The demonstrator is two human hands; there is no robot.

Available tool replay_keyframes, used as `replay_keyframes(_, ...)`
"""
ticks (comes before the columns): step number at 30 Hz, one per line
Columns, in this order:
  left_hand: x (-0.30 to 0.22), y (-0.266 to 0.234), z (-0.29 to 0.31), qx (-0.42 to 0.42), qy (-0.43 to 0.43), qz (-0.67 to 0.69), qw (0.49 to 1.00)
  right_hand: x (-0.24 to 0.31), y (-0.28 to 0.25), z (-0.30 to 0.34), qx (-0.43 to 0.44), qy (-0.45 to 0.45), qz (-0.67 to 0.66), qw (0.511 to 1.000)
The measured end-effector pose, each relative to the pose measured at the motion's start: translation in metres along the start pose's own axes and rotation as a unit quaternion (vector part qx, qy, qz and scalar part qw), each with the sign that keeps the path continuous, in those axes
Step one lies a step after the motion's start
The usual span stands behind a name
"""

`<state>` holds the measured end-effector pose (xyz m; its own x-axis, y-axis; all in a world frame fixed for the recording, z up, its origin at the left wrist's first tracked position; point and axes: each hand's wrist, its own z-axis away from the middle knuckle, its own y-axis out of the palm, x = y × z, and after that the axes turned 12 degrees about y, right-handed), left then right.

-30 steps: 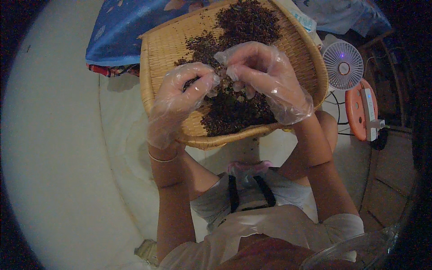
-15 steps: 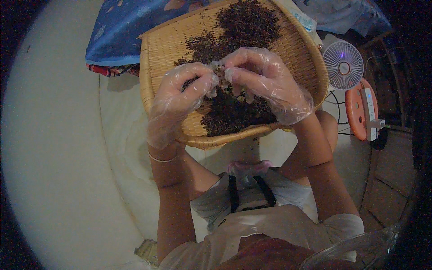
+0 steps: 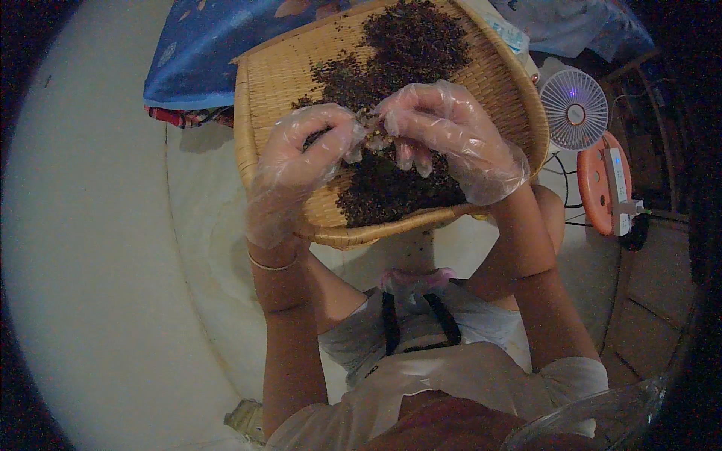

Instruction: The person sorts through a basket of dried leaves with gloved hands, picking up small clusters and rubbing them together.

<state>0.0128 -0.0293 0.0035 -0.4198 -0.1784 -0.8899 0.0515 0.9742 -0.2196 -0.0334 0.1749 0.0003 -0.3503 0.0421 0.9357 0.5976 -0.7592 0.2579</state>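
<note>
Clear plastic gloves cover both my hands, which meet above a woven bamboo tray [image 3: 265,90]. On the tray lies dark, crumbly, dried plant-like material [image 3: 417,45], in a far pile and a near pile [image 3: 398,192]. Between my fingertips is a small pale-brown cluster [image 3: 375,137], too blurred to name exactly. My left hand [image 3: 301,146] pinches its left side with thumb and forefinger. Closed at the fingertips, my right hand [image 3: 459,135] grips its upper right side, with the lower fingers curled beneath. The hands partly hide the material under them.
A blue patterned cloth [image 3: 203,56] hangs at the far left of the tray. To the right stand a small white fan [image 3: 575,111], an orange stool [image 3: 594,188] and a white power strip [image 3: 619,188] with cables. My knees flank the tray's near rim.
My right hand has shifted slightly right, its fingers have moved on the cluster, and more of the cluster shows between the hands. My left hand stays almost still.
</note>
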Motion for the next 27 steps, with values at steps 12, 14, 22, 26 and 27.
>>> replay_keyframes(12, -0.017, 0.0, -0.005, -0.049, -0.201, 0.093, 0.974, -0.017, -0.015, -0.019, -0.066, -0.1, 0.136, 0.984)
replay_keyframes(14, -0.019, 0.0, -0.006, -0.047, -0.201, 0.099, 0.973, -0.018, -0.014, -0.022, -0.108, -0.162, 0.189, 0.963)
replay_keyframes(22, -0.012, -0.001, -0.009, -0.007, -0.242, 0.075, 0.967, -0.001, 0.009, -0.003, 0.001, -0.059, -0.007, 0.998)
replay_keyframes(26, -0.008, -0.001, -0.007, -0.009, -0.246, 0.085, 0.965, -0.007, -0.001, -0.007, 0.007, -0.046, -0.036, 0.998)
replay_keyframes(27, -0.008, 0.0, -0.007, -0.009, -0.246, 0.085, 0.965, -0.007, -0.002, -0.007, 0.001, -0.032, -0.032, 0.999)
